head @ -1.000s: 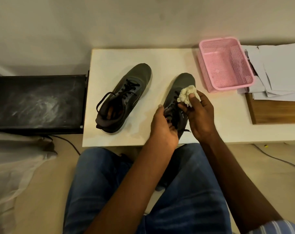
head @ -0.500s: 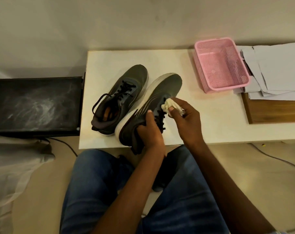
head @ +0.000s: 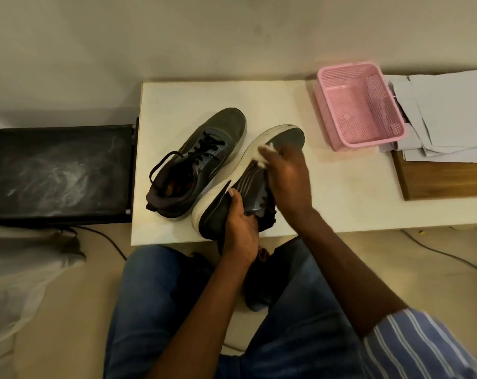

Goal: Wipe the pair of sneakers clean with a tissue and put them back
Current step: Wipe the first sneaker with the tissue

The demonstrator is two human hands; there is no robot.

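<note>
Two dark grey sneakers are on a white table [head: 341, 198]. The left sneaker [head: 199, 160] stands upright, laces up, untouched. The right sneaker [head: 248, 176] is tipped on its side, its white sole edge facing left. My left hand [head: 241, 228] grips its heel and collar at the table's near edge. My right hand [head: 286, 176] presses a crumpled white tissue [head: 263, 155] against the sneaker's side near the toe; the fingers hide most of the tissue.
A pink plastic basket [head: 360, 105] stands at the table's back right. Loose white papers [head: 445, 113] lie on a wooden board [head: 445, 181] to its right. A black panel [head: 57, 173] sits left of the table. Cables run on the floor.
The right sneaker has been turned onto its side and shifted left, close to the other. My right hand has slid the tissue from the tongue area toward the toe.
</note>
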